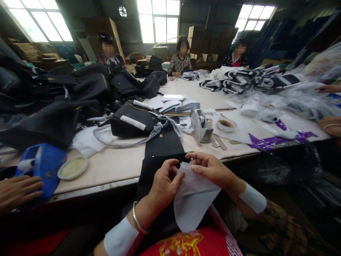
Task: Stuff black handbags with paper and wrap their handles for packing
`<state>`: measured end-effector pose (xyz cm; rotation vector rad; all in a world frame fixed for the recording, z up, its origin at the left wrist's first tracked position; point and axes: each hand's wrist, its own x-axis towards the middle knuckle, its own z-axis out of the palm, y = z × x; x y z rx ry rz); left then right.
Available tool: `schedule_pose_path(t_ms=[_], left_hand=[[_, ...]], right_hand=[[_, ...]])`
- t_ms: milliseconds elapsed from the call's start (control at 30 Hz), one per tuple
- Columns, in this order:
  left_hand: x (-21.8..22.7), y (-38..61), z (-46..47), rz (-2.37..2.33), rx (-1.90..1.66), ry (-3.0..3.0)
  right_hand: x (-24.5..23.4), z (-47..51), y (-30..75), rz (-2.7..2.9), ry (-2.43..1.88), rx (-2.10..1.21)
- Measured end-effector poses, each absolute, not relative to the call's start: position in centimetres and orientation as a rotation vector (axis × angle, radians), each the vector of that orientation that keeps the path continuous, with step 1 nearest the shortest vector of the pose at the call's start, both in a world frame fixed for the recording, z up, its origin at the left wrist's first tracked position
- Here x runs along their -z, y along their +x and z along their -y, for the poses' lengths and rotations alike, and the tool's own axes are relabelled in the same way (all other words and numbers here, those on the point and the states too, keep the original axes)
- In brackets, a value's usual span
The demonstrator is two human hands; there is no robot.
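Note:
A thin white sheet [195,199] hangs between my two hands over my lap. My left hand [166,179] pinches its upper left edge between thumb and fingers. With thumb and fingertips, my right hand [211,169] grips the sheet's top edge. Just behind my fingers lies a flat black bag part [163,145] with a small gold fitting, draped over the table's edge toward me. Beyond it rests a black handbag [130,122] with white wrapping strips and a grey-wrapped strap.
A tape dispenser [201,126] and a tape roll [226,124] stand to the right, near purple plastic [266,142]. Black bags [45,122] pile up at left, by a round dish [73,168] and a co-worker's hand [21,192]. Other people sit across the table [112,170].

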<state>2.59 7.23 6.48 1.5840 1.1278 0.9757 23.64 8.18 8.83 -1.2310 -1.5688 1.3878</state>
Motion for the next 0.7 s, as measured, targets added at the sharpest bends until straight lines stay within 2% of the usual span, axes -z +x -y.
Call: schedule_pose_path(t_ms=[100,467,567,700], left_hand=[[-6.4,2.7,-7.1,-1.103,-0.954,1.57],[-6.4,2.1,-7.3,-0.998,-0.979,1.435],[-6.4,2.1,-7.2,-0.98,-0.994,1.395],[-7.1,2.2,-7.1,-0.958,-0.959,1.38]], right_hand=[[-9.7,-8.3,23.4,1.704,-1.267,-1.235],[-9.8,-7.8,22.2,2.138,-0.993,-0.099],[-9.6,-7.7,22.2,2.192,-0.94,0.041],[-9.5,-7.3,22.0,2.167,-0.927,0.063]])
